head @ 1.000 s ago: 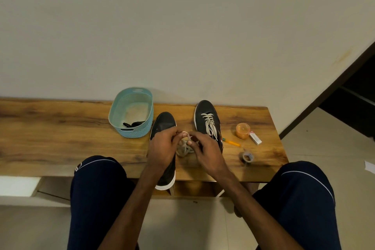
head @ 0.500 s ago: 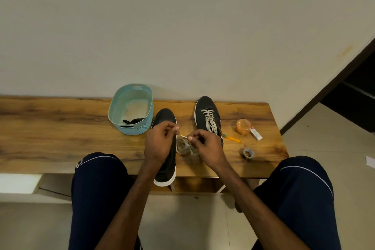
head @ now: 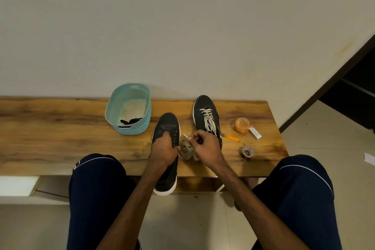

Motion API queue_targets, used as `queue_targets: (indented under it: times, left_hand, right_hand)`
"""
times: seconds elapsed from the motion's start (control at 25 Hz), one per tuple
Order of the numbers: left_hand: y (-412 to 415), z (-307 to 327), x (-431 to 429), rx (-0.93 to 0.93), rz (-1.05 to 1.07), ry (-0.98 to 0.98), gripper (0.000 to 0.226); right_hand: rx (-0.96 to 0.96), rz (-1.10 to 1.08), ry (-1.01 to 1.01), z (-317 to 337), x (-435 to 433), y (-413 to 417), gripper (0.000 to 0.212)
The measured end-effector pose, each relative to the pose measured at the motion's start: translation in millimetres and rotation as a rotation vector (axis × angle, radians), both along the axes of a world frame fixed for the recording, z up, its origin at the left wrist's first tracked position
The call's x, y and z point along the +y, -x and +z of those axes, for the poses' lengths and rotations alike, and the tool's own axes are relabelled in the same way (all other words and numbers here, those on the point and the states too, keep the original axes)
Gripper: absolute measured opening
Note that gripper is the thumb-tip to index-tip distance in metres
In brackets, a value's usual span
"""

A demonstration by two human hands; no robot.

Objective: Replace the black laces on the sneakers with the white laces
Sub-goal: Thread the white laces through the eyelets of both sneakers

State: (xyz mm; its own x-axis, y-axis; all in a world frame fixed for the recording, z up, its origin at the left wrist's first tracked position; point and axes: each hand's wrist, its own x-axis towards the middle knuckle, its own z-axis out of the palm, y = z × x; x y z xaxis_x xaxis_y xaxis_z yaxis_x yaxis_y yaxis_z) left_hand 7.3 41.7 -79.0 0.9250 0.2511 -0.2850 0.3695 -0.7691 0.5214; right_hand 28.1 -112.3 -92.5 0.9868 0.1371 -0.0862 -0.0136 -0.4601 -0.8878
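Note:
Two black sneakers stand on the wooden bench (head: 60, 128). The left sneaker (head: 167, 126) has bare eyelets, and its heel hangs over the bench's front edge. My left hand (head: 163, 149) grips its upper around the eyelets. The right sneaker (head: 207, 115) is laced in white. Between the shoes lies a bundle of white lace (head: 185, 148). My right hand (head: 205, 145) pinches the tip of that lace, which points toward the left sneaker. A black lace (head: 130, 121) lies inside the teal basket (head: 129, 130).
Right of the shoes lie an orange round container (head: 242, 125), a small white box (head: 255, 132), an orange pen (head: 230, 137) and a roll of tape (head: 246, 151). My knees flank the bench's front edge. A wall rises behind the bench.
My left hand has let go of the lace bundle and moved onto the left sneaker's eyelets. My right hand has drawn out a lace tip and now holds it up.

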Motion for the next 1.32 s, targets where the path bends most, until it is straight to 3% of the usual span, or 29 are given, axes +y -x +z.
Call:
queue_targets:
  times: [0.12, 0.28, 0.52, 0.68, 1.04, 1.12, 1.32]
  left_hand:
    - [9, -3, -11, 0.031, -0.068, -0.002, 0.041]
    - [-4, -5, -15, -0.026, -0.066, -0.156, 0.03]
    - [-15, -11, -7, 0.087, -0.005, 0.239, 0.037]
    - [-13, -15, -8, 0.088, -0.023, 0.259, 0.042]
    - [-13, -24, -5, 0.005, -0.011, 0.343, 0.023]
    - [-16, -27, -4, -0.023, -0.014, 0.302, 0.018]
    - [-21, -28, -6, -0.106, -0.144, -0.062, 0.007]
  right_hand:
    - [-0.011, 0.004, 0.033, -3, 4, -4, 0.005]
    - [-0.047, 0.057, 0.171, -4, 6, -7, 0.009]
    - [-0.091, 0.141, 0.41, -8, 11, -18, 0.008]
    - [-0.119, 0.195, 0.545, -10, 16, -22, 0.014]
    - [-0.144, 0.262, 0.647, -12, 16, -20, 0.021]
    - [-0.147, 0.257, 0.658, -13, 15, -19, 0.02]
    - [-0.127, 0.26, 0.625, -14, 13, -19, 0.018]
